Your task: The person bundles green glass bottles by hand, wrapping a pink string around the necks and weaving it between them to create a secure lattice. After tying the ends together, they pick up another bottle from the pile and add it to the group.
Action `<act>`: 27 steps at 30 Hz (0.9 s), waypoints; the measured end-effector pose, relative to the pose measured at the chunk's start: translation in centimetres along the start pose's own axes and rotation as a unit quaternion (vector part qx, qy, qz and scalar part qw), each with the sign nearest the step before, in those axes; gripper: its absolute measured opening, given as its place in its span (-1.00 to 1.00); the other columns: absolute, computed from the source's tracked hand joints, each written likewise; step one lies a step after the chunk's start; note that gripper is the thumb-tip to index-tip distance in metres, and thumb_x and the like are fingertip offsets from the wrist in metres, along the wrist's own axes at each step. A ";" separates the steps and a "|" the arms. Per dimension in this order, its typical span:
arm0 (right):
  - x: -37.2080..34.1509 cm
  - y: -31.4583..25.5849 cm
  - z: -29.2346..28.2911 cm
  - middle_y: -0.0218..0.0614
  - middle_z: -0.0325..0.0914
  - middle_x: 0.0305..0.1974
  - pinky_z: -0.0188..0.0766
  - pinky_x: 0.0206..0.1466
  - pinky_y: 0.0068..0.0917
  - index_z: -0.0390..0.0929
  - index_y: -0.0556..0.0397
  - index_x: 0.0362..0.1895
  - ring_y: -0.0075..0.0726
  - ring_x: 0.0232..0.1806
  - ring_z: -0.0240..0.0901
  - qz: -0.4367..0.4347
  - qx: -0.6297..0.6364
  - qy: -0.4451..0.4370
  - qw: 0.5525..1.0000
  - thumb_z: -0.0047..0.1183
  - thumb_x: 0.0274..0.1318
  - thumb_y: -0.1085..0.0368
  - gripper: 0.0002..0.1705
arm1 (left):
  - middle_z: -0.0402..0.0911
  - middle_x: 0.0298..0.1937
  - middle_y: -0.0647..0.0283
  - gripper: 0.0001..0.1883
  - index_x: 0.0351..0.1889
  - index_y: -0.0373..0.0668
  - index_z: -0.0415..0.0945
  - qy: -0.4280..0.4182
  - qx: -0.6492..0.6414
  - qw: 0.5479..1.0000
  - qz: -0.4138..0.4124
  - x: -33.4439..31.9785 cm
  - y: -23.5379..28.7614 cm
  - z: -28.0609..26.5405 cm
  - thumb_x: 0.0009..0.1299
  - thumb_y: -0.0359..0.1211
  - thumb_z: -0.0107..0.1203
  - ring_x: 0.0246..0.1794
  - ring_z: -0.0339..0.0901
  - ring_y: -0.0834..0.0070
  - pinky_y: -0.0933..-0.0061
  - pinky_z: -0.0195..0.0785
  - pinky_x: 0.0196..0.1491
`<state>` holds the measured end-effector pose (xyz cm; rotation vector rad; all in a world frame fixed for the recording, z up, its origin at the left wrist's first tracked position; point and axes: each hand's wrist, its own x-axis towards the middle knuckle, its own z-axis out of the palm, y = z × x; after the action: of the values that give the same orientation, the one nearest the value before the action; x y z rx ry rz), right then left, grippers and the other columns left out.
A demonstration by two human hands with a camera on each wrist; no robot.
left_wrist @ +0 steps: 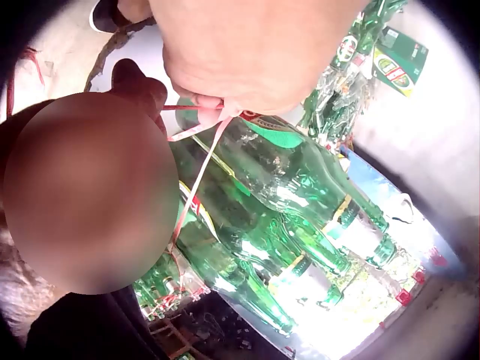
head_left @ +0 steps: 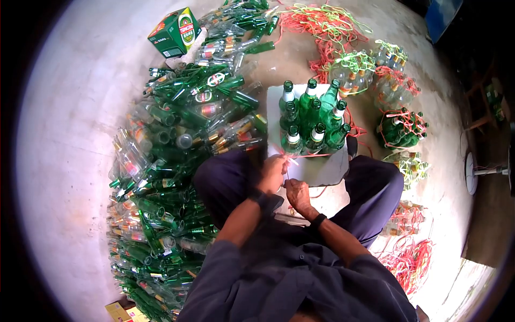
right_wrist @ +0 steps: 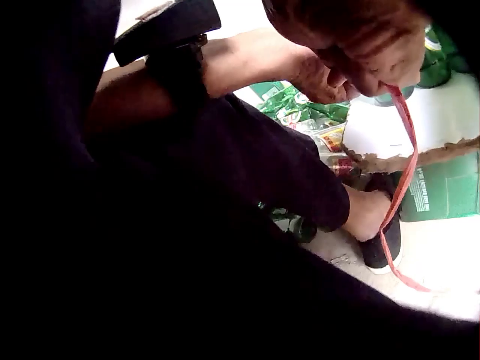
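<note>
Several green bottles (head_left: pixel 314 121) stand upright in a tight group on a white board (head_left: pixel 332 172), a pink strap (head_left: pixel 322 155) running round their lower part. At the board's near edge the left hand (head_left: pixel 274 173) pinches the strap beside the closest bottles. Just below and to the right, the right hand (head_left: pixel 298 194) has its fingers curled round a strap. In the left wrist view the pink strap (left_wrist: pixel 201 180) crosses the bottles' sides and meets at the left fingertips. From the right hand (right_wrist: pixel 367 45) a red strap (right_wrist: pixel 409 180) hangs down in the right wrist view.
A large heap of loose bottles (head_left: pixel 177 161) lies on the left, with a green carton (head_left: pixel 177 33) at its top. Strapped bottle bundles (head_left: pixel 403 129) line the right side. Loose red and green straps (head_left: pixel 322 21) lie beyond the board, and a red pile (head_left: pixel 410 263) at lower right.
</note>
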<state>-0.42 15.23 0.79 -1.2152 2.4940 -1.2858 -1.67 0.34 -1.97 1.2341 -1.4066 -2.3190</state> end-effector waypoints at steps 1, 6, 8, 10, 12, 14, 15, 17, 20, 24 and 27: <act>-0.2 -0.5 0.3 0.03 0.63 -0.44 0.56 -0.27 -0.08 0.59 0.23 -0.35 0.19 -0.42 0.61 0.108 0.079 -0.021 0.991 -0.14 0.40 0.26 -0.64 | 0.60 -0.47 0.28 -0.86 -0.30 -0.24 0.64 -0.011 0.001 1.000 -0.009 0.3 -0.1 -0.3 0.40 -0.34 0.22 -0.59 0.40 0.58 0.53 0.23 -0.54; -0.8 -2.7 -1.9 0.11 0.64 -0.40 0.53 -0.23 -0.04 0.59 0.25 -0.35 0.24 -0.37 0.62 0.100 0.105 -0.032 0.989 -0.10 0.40 0.27 -0.65 | 0.60 -0.45 0.29 -0.93 -0.31 -0.22 0.64 0.021 0.049 0.998 -0.038 -1.6 3.0 0.5 0.35 -0.42 0.18 -0.50 0.45 0.57 0.50 0.26 -0.52; -0.8 -2.7 -2.5 0.10 0.64 -0.43 0.52 -0.25 -0.05 0.58 0.24 -0.39 0.24 -0.37 0.62 0.072 0.082 -0.041 0.993 -0.04 0.35 0.32 -0.71 | 0.60 -0.44 0.29 -0.95 -0.32 -0.21 0.63 0.072 0.097 0.993 -0.014 -2.4 3.5 0.8 0.31 -0.46 0.17 -0.46 0.48 0.56 0.49 0.30 -0.49; -0.1 -3.6 -4.2 0.09 0.64 -0.43 0.52 -0.25 -0.05 0.58 0.24 -0.40 0.23 -0.37 0.62 0.066 0.076 -0.043 0.994 -0.01 0.32 0.34 -0.75 | 0.64 -0.38 0.26 -0.88 -0.29 -0.24 0.62 0.110 0.199 0.936 0.267 -3.2 3.5 0.9 0.25 -0.52 0.10 -0.38 0.52 0.53 0.44 0.40 -0.36; 0.9 -4.5 -6.3 0.08 0.65 -0.43 0.52 -0.26 -0.06 0.57 0.23 -0.41 0.23 -0.36 0.62 0.061 0.071 -0.045 0.995 0.03 0.29 0.37 -0.78 | 0.65 -0.35 0.24 -0.83 -0.25 -0.27 0.62 0.010 0.214 0.935 0.282 -5.7 5.2 0.6 0.24 -0.53 0.06 -0.35 0.55 0.51 0.44 0.42 -0.29; 2.1 -4.8 -7.9 0.08 0.63 -0.45 0.51 -0.29 -0.06 0.58 0.22 -0.39 0.22 -0.39 0.61 0.002 0.056 -0.031 0.998 0.06 0.24 0.43 -0.86 | 0.67 -0.32 0.22 -0.79 -0.21 -0.29 0.62 -0.090 0.228 0.923 0.295 -8.5 7.6 0.8 0.23 -0.54 0.02 -0.32 0.57 0.48 0.43 0.45 -0.21; 2.5 -4.2 -8.1 -0.02 0.57 -0.39 0.48 -0.32 0.01 0.55 0.09 -0.40 0.24 -0.35 0.56 -0.023 0.075 -0.013 0.997 0.02 0.10 0.47 -0.93 | 0.67 -0.31 0.20 -0.76 -0.18 -0.31 0.62 -0.158 0.243 0.909 0.300 -9.4 8.4 0.9 0.24 -0.53 0.00 -0.30 0.59 0.48 0.43 0.45 -0.19; 4.1 -5.1 -10.1 -0.03 0.57 -0.39 0.46 -0.35 -0.03 0.56 0.10 -0.38 0.21 -0.37 0.56 0.004 0.073 -0.040 0.997 0.05 0.11 0.44 -0.95 | 0.67 -0.32 0.16 -0.73 -0.16 -0.35 0.61 -0.255 0.313 0.848 0.342 -10.4 9.9 0.6 0.23 -0.50 -0.01 -0.26 0.61 0.47 0.44 0.44 -0.14; 6.1 -5.9 -13.0 -0.01 0.57 -0.40 0.46 -0.36 -0.06 0.58 0.13 -0.36 0.20 -0.38 0.56 -0.010 0.081 -0.064 0.995 0.07 0.13 0.41 -0.93 | 0.67 -0.31 0.14 -0.77 -0.21 -0.36 0.59 -0.288 0.343 0.845 0.292 -11.6 13.0 0.9 0.23 -0.43 0.05 -0.27 0.61 0.48 0.43 0.44 -0.15; 7.4 -7.0 -16.3 0.05 0.58 -0.42 0.46 -0.34 -0.12 0.62 0.19 -0.33 0.17 -0.38 0.58 0.003 0.094 -0.073 0.993 0.10 0.21 0.37 -0.87 | 0.65 -0.35 0.25 -0.81 -0.38 -0.33 0.56 -0.323 0.371 0.821 0.291 -8.9 14.6 -0.1 0.28 -0.35 0.15 -0.34 0.56 0.53 0.48 0.38 -0.21; 7.4 -6.7 -17.7 0.09 0.53 -0.49 0.43 -0.36 -0.16 0.63 0.22 -0.33 0.15 -0.46 0.53 0.042 0.091 -0.060 0.993 0.13 0.26 0.34 -0.82 | 0.58 -0.46 0.31 -0.78 -0.46 -0.29 0.55 -0.333 0.295 0.877 0.182 -8.7 15.4 -0.7 0.29 -0.31 0.15 -0.39 0.49 0.58 0.49 0.32 -0.21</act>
<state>-8.47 19.51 18.92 -1.0990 2.2634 -1.3430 0.46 -4.03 15.06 0.1375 -2.4400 -2.1803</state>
